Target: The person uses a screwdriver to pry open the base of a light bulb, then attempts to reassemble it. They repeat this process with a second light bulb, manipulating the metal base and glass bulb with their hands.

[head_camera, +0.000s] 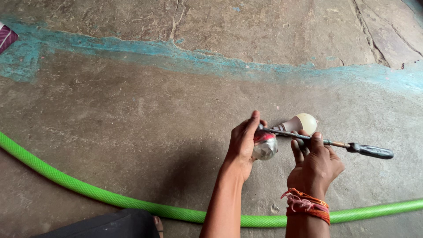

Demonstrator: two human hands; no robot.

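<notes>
The left hand (243, 143) wraps its fingers (253, 121) closed around a silvery bulb base with a red band (265, 145), just above the green hose (132, 202). The right hand (313, 161) pinches the shaft of a screwdriver (335, 144), which lies crosswise, tip at the base, black handle pointing right. A white bulb (302, 123) rests just behind the base.

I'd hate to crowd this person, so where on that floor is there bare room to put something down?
Widest bare patch: concrete floor between the blue painted streak and the green hose, left of the left hand. More beyond the streak. Crowded spot: the left hand holding a silvery bulb part, the right hand gripping a screwdriver, a white bulb behind.
</notes>
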